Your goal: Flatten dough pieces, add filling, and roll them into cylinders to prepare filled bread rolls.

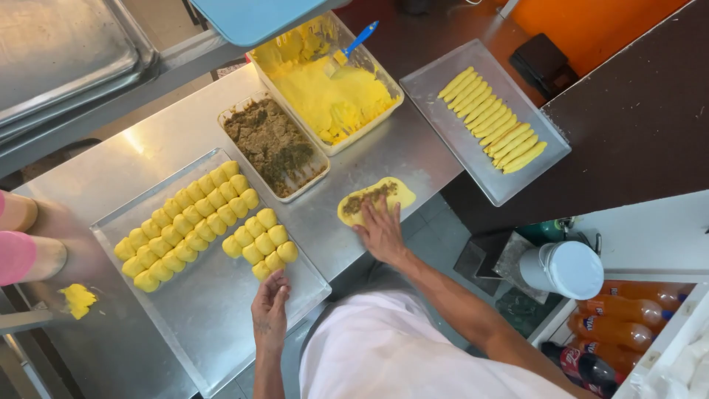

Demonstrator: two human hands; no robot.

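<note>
Yellow flattened dough [384,193] with brown filling lies under the open right hand [382,233], ready for rolling; the empty, loosely curled left hand [270,309] nears the dough balls [260,242].

Bench [148,140] mostly taken: tray of dough balls [199,222] left-near, brown filling tub [275,144] and yellow batter tub [329,89] far centre, tray of rolled sticks [491,122] far right. Free strips: bare near half of the ball tray, steel gap between filling tub and flattened dough [377,199], bare bench far left. Another person's arm [22,255] blocks the left edge
</note>
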